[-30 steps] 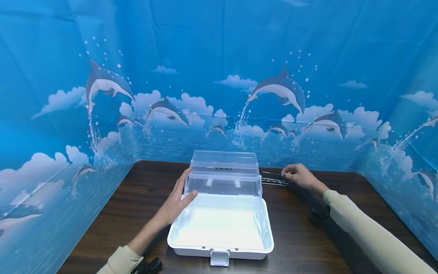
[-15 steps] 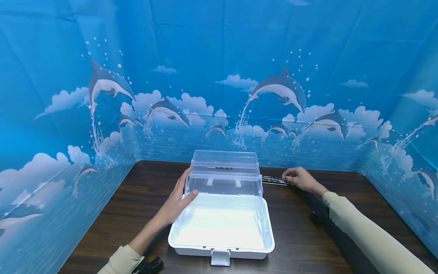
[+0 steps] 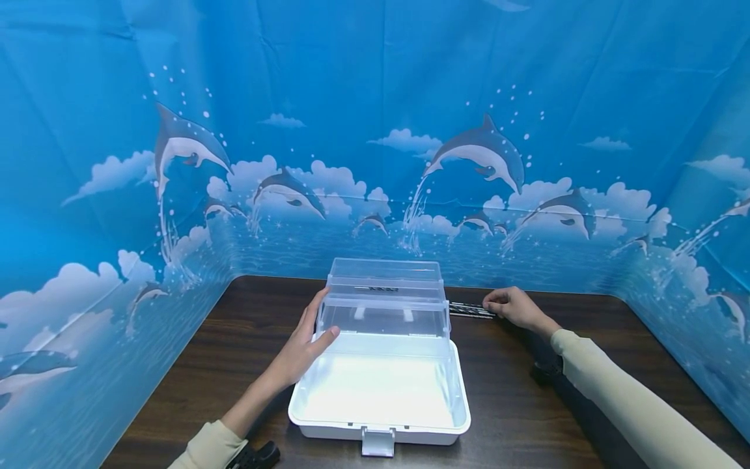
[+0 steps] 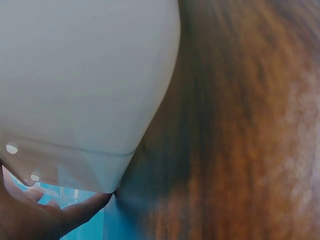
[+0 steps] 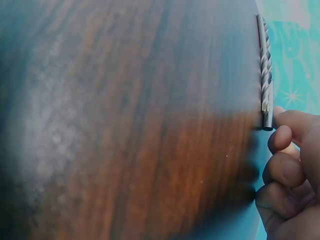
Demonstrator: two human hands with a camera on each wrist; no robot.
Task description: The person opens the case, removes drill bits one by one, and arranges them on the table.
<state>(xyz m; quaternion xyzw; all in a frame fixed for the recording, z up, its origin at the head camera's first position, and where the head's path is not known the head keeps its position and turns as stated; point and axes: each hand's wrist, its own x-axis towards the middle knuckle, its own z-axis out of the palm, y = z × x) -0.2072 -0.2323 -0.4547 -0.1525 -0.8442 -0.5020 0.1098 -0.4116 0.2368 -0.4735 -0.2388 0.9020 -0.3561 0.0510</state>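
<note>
A white plastic storage box (image 3: pixel 378 435) stands open, its clear trays and lid (image 3: pixel 383 268) raised at the back. My left hand (image 3: pixel 301 345) rests against the left side of the trays with fingers extended and thumb spread. A dark drill bit (image 3: pixel 383 288) shows through the clear plastic. Several metal drill bits (image 3: pixel 469 311) lie side by side on the table, right of the box. At their right ends my right hand (image 3: pixel 518 307) pinches what looks like a thin bit, largely hidden. In the right wrist view, a fluted drill bit (image 5: pixel 266 75) is beside the curled fingers.
The dark wooden table (image 3: pixel 515 404) ends at a blue dolphin-printed backdrop (image 3: pixel 363 130) behind and on both sides. The box latch (image 3: pixel 377 441) hangs down at the front.
My right hand has come down slightly, lowering the thin drill bit from behind the row to beside the others, then stayed there. My left hand and the box have hardly moved.
</note>
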